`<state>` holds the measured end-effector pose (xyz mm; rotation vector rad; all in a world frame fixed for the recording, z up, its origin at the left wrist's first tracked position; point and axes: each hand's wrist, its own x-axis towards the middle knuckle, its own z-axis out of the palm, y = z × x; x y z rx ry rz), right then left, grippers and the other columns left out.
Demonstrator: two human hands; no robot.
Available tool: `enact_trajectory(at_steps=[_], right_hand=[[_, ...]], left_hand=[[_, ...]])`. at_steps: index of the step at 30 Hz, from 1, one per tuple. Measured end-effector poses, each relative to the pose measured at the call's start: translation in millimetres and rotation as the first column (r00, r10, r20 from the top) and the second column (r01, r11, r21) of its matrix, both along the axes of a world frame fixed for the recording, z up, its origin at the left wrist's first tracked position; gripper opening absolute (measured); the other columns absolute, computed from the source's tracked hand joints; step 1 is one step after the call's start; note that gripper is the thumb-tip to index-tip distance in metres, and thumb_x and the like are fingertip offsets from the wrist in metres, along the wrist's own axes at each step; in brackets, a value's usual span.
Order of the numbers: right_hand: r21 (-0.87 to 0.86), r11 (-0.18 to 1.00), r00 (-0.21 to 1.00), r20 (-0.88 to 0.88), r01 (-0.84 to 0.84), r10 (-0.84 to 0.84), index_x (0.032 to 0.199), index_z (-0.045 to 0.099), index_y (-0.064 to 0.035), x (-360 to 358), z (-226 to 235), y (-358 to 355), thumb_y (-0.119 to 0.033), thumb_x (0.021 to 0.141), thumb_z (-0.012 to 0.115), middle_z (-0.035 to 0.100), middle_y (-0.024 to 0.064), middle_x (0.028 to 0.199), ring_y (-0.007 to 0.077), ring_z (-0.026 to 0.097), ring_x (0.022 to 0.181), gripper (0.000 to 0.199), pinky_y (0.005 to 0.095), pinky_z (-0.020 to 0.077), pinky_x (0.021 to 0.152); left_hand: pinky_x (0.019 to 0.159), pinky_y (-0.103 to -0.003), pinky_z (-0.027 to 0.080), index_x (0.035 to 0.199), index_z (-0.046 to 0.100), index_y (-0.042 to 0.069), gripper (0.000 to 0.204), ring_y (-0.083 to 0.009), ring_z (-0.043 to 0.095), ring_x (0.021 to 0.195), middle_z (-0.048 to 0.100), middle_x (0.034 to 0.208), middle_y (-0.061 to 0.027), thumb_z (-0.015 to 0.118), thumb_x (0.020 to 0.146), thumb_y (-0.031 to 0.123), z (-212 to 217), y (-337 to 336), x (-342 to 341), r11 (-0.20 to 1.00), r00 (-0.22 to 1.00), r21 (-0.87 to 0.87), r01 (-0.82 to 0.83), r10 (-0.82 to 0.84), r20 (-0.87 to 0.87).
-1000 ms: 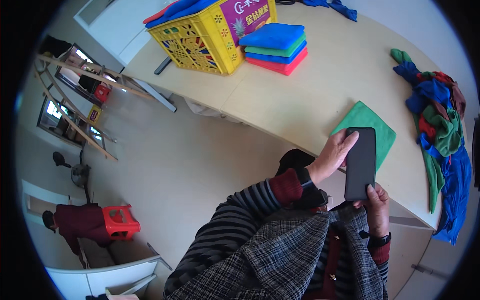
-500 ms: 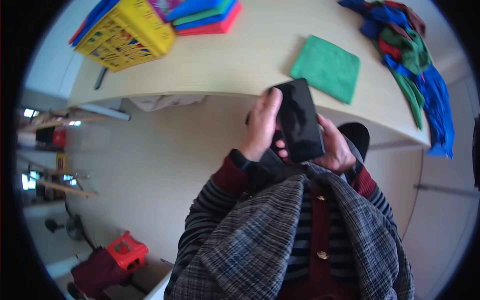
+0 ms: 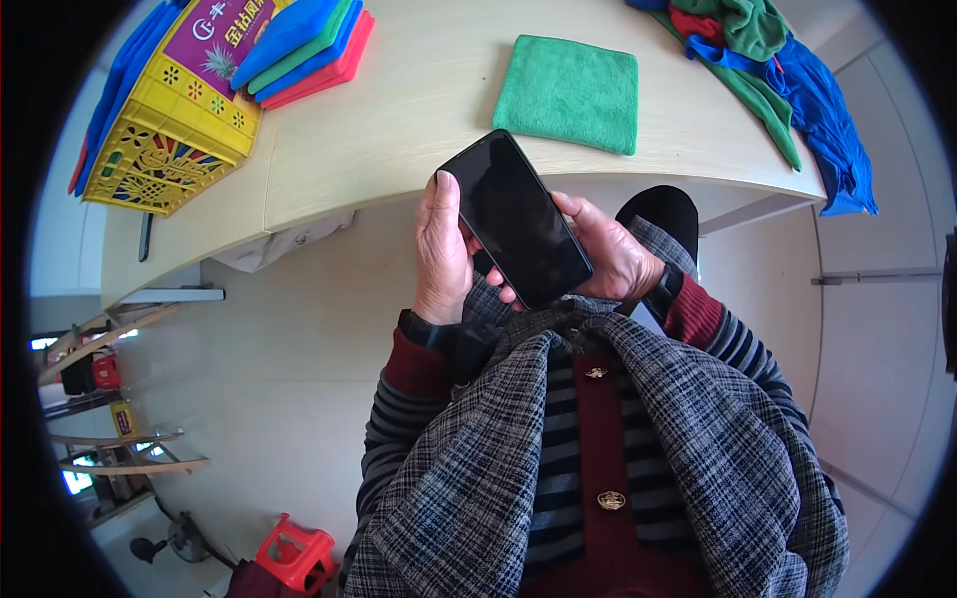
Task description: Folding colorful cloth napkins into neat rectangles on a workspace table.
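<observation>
Above my lap, between both hands, is a black smartphone [image 3: 518,221] with a dark, glossy screen facing up. My left hand [image 3: 445,244] grips its left edge, thumb at the upper corner. Against the lower right edge, my right hand [image 3: 610,249] holds the phone with its thumb along the side; fingertips show beneath the lower left edge. Just beyond the phone lies a folded green cloth [image 3: 568,95], flat near the table's front edge. Neither hand touches the cloth.
A yellow plastic basket [image 3: 179,149] stands at the table's left, beside stacked folded cloths [image 3: 309,50] in blue, green and red. Crumpled cloths [image 3: 817,120] hang over the right end of the pale table [image 3: 399,110]. A red stool [image 3: 297,553] is on the floor at lower left.
The view has shifted, so the table things appear farther left and higher. Both hands keep hold of the phone, which is now tilted more to the left.
</observation>
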<state>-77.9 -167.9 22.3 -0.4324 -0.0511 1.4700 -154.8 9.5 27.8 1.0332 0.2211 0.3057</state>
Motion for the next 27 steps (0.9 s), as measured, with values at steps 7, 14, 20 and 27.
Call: enact_trajectory(at_steps=[7, 14, 20, 27], right_hand=[[-0.062, 0.997, 0.998, 0.049, 0.052, -0.049, 0.146, 0.043, 0.0007, -4, 6, 5, -0.059, 0.099, 0.045, 0.058, 0.0349, 0.128, 0.0456, 0.063, 0.111, 0.076, 0.0560, 0.0499, 0.100], [-0.074, 0.997, 0.999, -0.048, -0.025, 0.022, 0.142, 0.047, 0.0003, 8, 13, 14, -0.054, 0.102, 0.044, 0.065, 0.0307, 0.118, 0.0384, 0.068, 0.105, 0.067, 0.0485, 0.0560, 0.094], [0.005, 0.999, 0.965, 0.258, 0.052, -0.051, 0.143, 0.046, -0.0006, 10, 4, 28, -0.058, 0.102, 0.042, 0.063, 0.0258, 0.124, 0.0341, 0.067, 0.107, 0.070, 0.0438, 0.0576, 0.092], [-0.068, 0.981, 0.952, 0.264, 0.181, -0.157, 0.146, 0.043, -0.0038, 17, -4, 45, -0.063, 0.102, 0.038, 0.061, 0.0169, 0.133, 0.0257, 0.066, 0.113, 0.074, 0.0399, 0.0575, 0.094]], left_hand=[[0.056, -0.022, 0.044, 0.109, 0.063, 0.008, 0.041, -0.0072, 0.058, 0.068, 0.066, 0.090, 0.0004, 0.046, 0.106, 0.045, -5, 3, 1, 0.998, 0.998, -0.025, -0.050, 0.050, -0.027], [0.061, -0.022, 0.047, 0.109, 0.060, 0.007, 0.044, -0.0078, 0.058, 0.066, 0.063, 0.084, -0.0007, 0.042, 0.107, 0.047, -3, 16, 0, 0.999, 0.999, 0.037, 0.021, -0.020, -0.033], [0.054, -0.023, 0.039, 0.111, 0.061, 0.005, 0.049, -0.0075, 0.051, 0.064, 0.062, 0.085, 0.0000, 0.040, 0.107, 0.050, -21, 30, 0, 0.993, 0.999, 0.112, -0.029, 0.031, -0.014], [0.065, -0.023, 0.048, 0.130, 0.046, -0.001, 0.046, -0.0076, 0.054, 0.070, 0.059, 0.090, -0.0039, 0.039, 0.109, 0.040, -19, 19, -30, 0.941, 0.997, 0.330, -0.075, 0.064, 0.047]])
